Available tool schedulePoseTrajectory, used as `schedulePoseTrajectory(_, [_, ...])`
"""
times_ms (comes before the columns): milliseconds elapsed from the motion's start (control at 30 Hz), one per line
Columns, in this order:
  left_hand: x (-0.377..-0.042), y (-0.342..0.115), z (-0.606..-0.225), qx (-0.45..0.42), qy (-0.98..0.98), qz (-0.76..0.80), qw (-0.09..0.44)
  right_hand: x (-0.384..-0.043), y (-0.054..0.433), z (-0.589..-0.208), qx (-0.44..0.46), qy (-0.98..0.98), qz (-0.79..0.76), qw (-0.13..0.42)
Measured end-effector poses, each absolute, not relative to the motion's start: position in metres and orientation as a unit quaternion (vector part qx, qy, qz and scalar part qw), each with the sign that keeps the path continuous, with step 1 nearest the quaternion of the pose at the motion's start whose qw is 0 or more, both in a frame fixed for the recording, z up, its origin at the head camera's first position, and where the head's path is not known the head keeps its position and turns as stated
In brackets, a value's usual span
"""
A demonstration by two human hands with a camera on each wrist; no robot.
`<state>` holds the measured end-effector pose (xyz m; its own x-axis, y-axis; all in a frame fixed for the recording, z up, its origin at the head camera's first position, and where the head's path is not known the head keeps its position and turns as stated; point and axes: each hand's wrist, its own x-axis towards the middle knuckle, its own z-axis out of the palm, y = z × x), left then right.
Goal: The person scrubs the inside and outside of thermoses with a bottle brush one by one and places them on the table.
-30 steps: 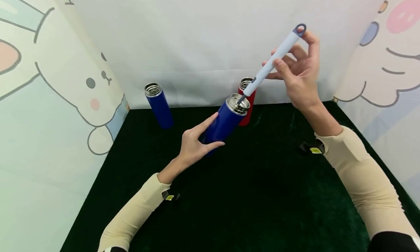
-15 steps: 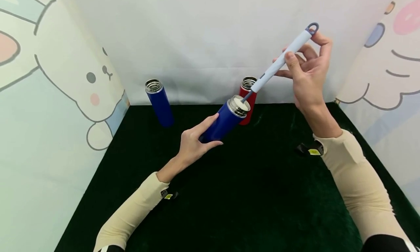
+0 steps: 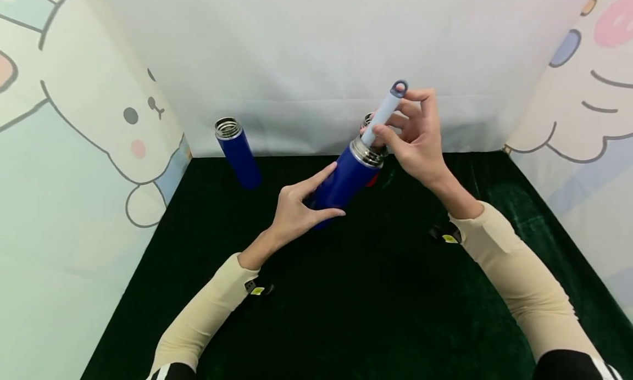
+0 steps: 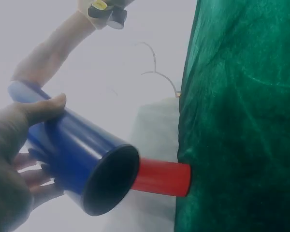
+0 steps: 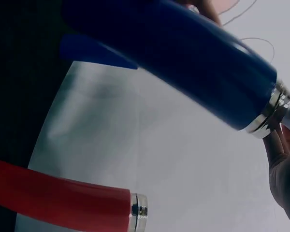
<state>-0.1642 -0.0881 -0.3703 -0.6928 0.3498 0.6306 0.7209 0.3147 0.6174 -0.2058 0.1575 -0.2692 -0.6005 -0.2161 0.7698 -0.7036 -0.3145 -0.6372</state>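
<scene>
My left hand (image 3: pixel 295 211) grips a blue thermos bottle (image 3: pixel 342 183) around its lower body and holds it tilted, mouth up and to the right. In the left wrist view, the dark base of this bottle faces the camera. My right hand (image 3: pixel 417 138) pinches the pale blue handle of a bottle brush (image 3: pixel 381 117), which has a dark ring at its top. The handle's lower part is inside the steel-rimmed mouth; the brush head is hidden in the bottle. Behind it stands a red thermos bottle (image 5: pixel 67 195), mostly covered in the head view.
Another blue thermos bottle (image 3: pixel 240 159) stands open-topped at the back left of the dark green cloth (image 3: pixel 395 292). A white backdrop (image 3: pixel 296 61) hangs behind, with cartoon-printed panels (image 3: pixel 99 166) on both sides.
The brush first rises, bringing its white sponge head up to the bottle's mouth, then goes down until part of the handle is inside. My right hand has moved down and left with it.
</scene>
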Motion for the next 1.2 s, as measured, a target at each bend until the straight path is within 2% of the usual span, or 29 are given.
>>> schedulePoseTrajectory(100, [-0.166, -0.088, -0.371, -0.320, -0.786, -0.492, 0.196, -0.205, 0.154, -0.270, 0.407, -0.548, 0.706, 0.191])
schedulePoseTrajectory(367, [-0.173, -0.105, -0.388, -0.291, -0.808, -0.485, 0.164, -0.216, 0.178, -0.252, 0.318, -0.494, 0.767, 0.257])
schedulePoseTrajectory(533, [-0.171, -0.100, -0.382, -0.304, -0.811, -0.464, 0.186, -0.215, 0.183, -0.254, 0.320, -0.491, 0.767, 0.259])
schedulePoseTrajectory(700, [-0.170, -0.080, -0.372, -0.338, -0.799, -0.458, 0.196, -0.206, 0.174, -0.266, 0.375, -0.541, 0.723, 0.210])
schedulePoseTrajectory(800, [-0.170, -0.076, -0.366, -0.337, -0.795, -0.463, 0.199, -0.205, 0.169, -0.268, 0.390, -0.560, 0.703, 0.199])
schedulePoseTrajectory(900, [-0.170, -0.081, -0.365, -0.312, -0.798, -0.475, 0.202, -0.208, 0.170, -0.261, 0.376, -0.516, 0.740, 0.212])
schedulePoseTrajectory(1100, [-0.171, -0.096, -0.370, -0.302, -0.811, -0.456, 0.207, -0.215, 0.189, -0.247, 0.312, -0.459, 0.781, 0.287])
schedulePoseTrajectory(1200, [-0.173, -0.097, -0.370, -0.307, -0.819, -0.431, 0.221, -0.215, 0.187, -0.252, 0.327, -0.469, 0.776, 0.267])
